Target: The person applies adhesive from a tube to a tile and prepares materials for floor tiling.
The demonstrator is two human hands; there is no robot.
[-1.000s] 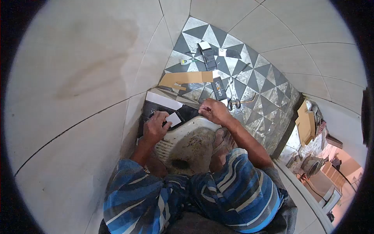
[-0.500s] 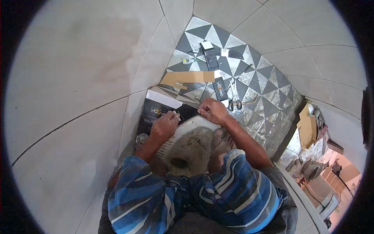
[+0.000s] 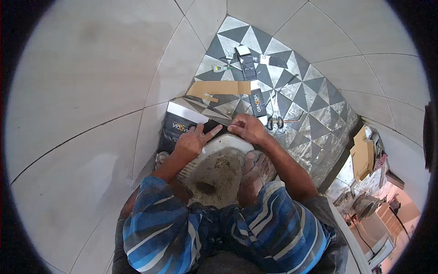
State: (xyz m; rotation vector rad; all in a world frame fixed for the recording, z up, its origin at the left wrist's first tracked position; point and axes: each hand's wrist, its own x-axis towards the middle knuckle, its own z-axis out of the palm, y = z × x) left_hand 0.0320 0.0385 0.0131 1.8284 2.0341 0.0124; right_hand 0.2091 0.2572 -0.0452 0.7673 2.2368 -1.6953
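Observation:
A piece of black printed cardboard (image 3: 172, 132) with a white edge lies at the front of the squat toilet pan (image 3: 214, 171). My left hand (image 3: 190, 140) rests on this cardboard, its fingers stretched out toward the right. At the cardboard's right end, the thumb and forefinger of my right hand (image 3: 247, 129) are pressed together on its edge; the exact grip is partly hidden. Just beyond both hands is a brown cardboard strip (image 3: 223, 87). Black-handled scissors (image 3: 275, 122) lie open on the patterned floor, right of my right hand.
Further off lie a black box (image 3: 247, 64), a black printed cardboard piece (image 3: 258, 102) and a scraper-like tool (image 3: 220, 68). Tiled walls (image 3: 91, 68) close in on the left and far side. Through the doorway at right are folded cardboard (image 3: 361, 155) and a bucket (image 3: 365, 203).
My left hand has opened from a pinch near a small pale bit, its fingers now laid along the cardboard. My right hand has shifted slightly left. The view has tilted a little.

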